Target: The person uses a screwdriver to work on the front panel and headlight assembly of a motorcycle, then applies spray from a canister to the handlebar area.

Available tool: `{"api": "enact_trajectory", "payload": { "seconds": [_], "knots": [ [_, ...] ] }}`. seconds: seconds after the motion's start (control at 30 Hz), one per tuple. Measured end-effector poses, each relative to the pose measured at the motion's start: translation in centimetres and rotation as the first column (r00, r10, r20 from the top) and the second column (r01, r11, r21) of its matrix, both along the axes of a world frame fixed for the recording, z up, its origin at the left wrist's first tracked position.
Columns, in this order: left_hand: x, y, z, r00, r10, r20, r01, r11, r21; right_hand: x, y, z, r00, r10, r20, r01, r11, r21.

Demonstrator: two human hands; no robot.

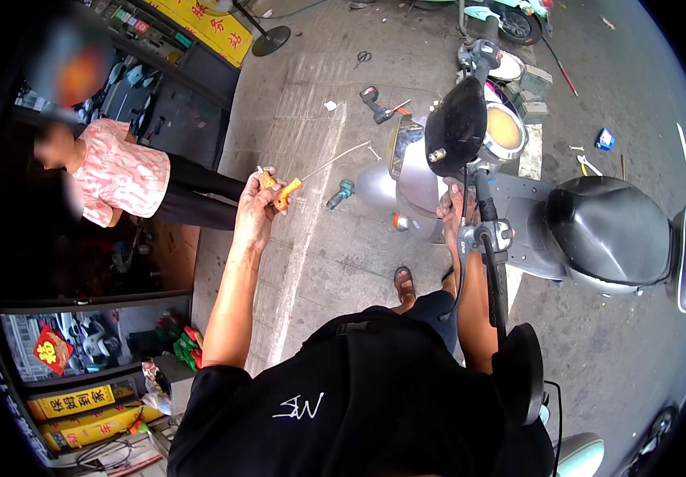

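One orange-handled screwdriver [288, 191] beside one scooter [527, 211]

The left hand [255, 210] is holding the screwdriver out to the left of the scooter, its fingers curling narrowly around the handle while the long thin shaft is pointing away toward the scooter's front. A short orange piece [266, 180] with a pale tip is sitting in the same fingers. The right hand [452, 205] is lying by the inner edge of the silvery front panel [425, 184], close to the handlebar [486, 199]; whether its fingers are gripping anything, I cannot tell. A red-and-black drill [378, 106] and a teal power tool [341, 194] are lying on the grey paving [359, 246]. A person in a pink patterned shirt [127, 171] is standing at the left.
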State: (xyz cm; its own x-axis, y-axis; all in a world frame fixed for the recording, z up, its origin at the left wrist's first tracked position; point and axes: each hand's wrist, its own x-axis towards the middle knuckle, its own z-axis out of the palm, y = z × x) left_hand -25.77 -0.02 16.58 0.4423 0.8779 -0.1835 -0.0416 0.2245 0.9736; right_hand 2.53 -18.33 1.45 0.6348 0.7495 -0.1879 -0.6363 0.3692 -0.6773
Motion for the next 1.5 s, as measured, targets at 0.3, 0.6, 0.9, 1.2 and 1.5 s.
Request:
{"api": "enact_trajectory", "payload": {
  "seconds": [0.3, 0.6, 0.9, 1.2, 1.5],
  "knots": [
    [-17.3, -10.4, -17.4, 0.813, 0.204, -0.545, -0.251, 0.968, -0.012, -1.4, -16.6, -7.8, 0.979, 0.182, 0.092, -0.058, 0.681, -0.730],
    [-28.9, -24.2, -33.2, 0.696, 0.318, -0.644, -0.670, 0.610, -0.422, -2.4, -16.7, -5.9, 0.855, 0.515, 0.057, -0.295, 0.574, -0.764],
    [-30.4, -30.9, -28.0, 0.673, 0.337, -0.658, -0.666, 0.664, -0.341, -1.0, -25.6, -17.0, 0.920, 0.370, -0.131, -0.290, 0.416, -0.862],
    [-35.5, -24.9, -26.6, 0.473, 0.846, -0.247, -0.843, 0.352, -0.408, -1.4, -36.1, -22.7, 0.937, 0.205, -0.283, -0.296, 0.035, -0.955],
    [-46.6, -20.2, -29.2, 0.486, 0.813, -0.320, -0.817, 0.294, -0.496, -11.8, -13.4, -17.3, 0.791, 0.610, -0.048, -0.222, 0.212, -0.952]
  ]
}}
